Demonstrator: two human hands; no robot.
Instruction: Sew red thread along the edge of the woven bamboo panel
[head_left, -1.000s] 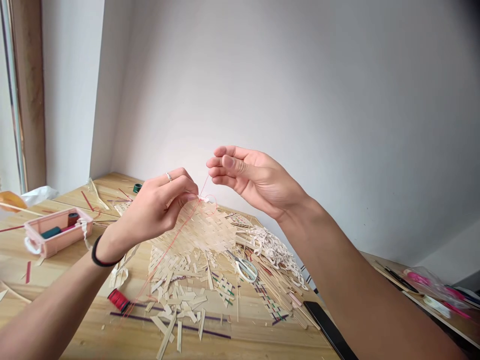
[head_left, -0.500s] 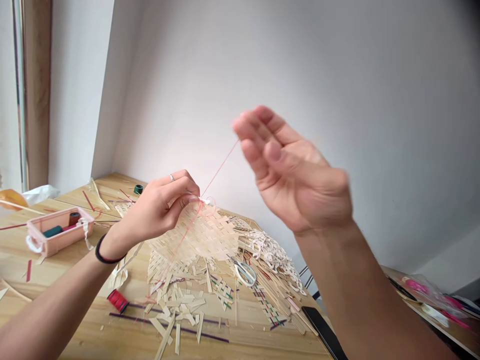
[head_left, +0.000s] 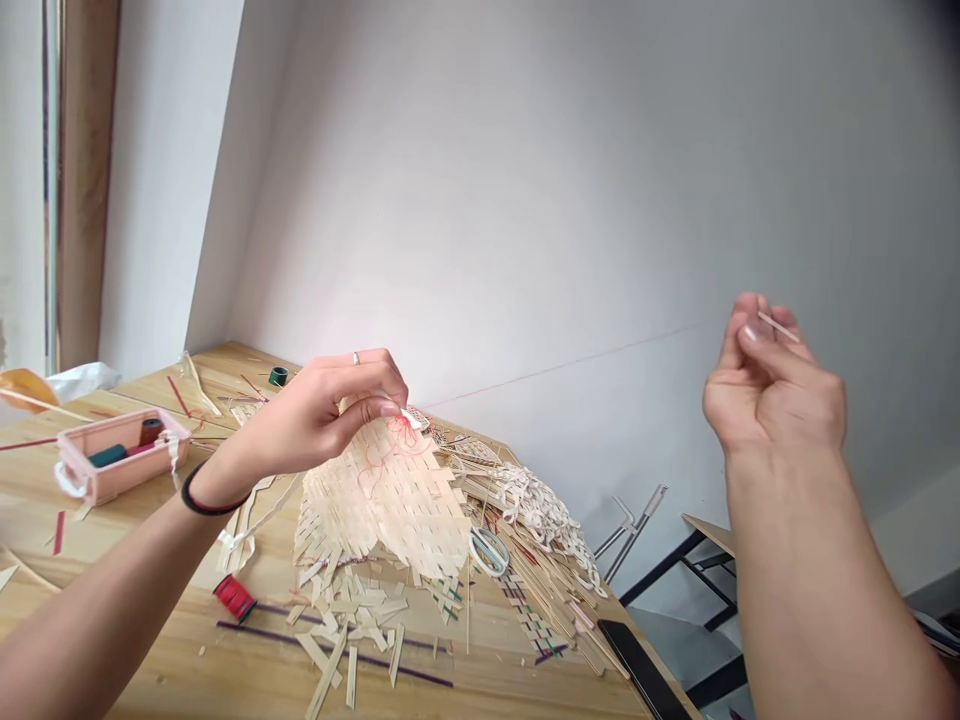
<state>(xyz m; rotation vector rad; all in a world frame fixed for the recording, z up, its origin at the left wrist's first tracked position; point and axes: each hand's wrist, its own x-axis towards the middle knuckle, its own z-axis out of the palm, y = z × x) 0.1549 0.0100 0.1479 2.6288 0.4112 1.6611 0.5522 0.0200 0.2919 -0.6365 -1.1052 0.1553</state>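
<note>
My left hand (head_left: 341, 405) pinches the upper corner of a pale piece woven from flat strips (head_left: 390, 490), thumb against forefinger. At that pinch sits a bit of white band (head_left: 412, 419), beside loose loops of red thread (head_left: 405, 432). One line of the thread runs taut up to my right hand (head_left: 772, 375), raised far to the right. Its fingers are closed on a thin, pale, needle-like piece (head_left: 778, 326), which juts out past the thumb. Where the thread meets those fingers is too fine to see.
On the wooden table (head_left: 180, 660) lie a red thread spool (head_left: 235, 598), cut strips (head_left: 367, 605), scissors (head_left: 489, 552) and a heap of white cord (head_left: 540, 510). A pink box (head_left: 124, 455) holds spools at left. A black phone (head_left: 643, 670) rests by the right edge.
My right hand has swung right and away from the left, its fingers now closed and the thread drawn longer and flatter. My left hand keeps its pinch; the woven piece has tilted.
</note>
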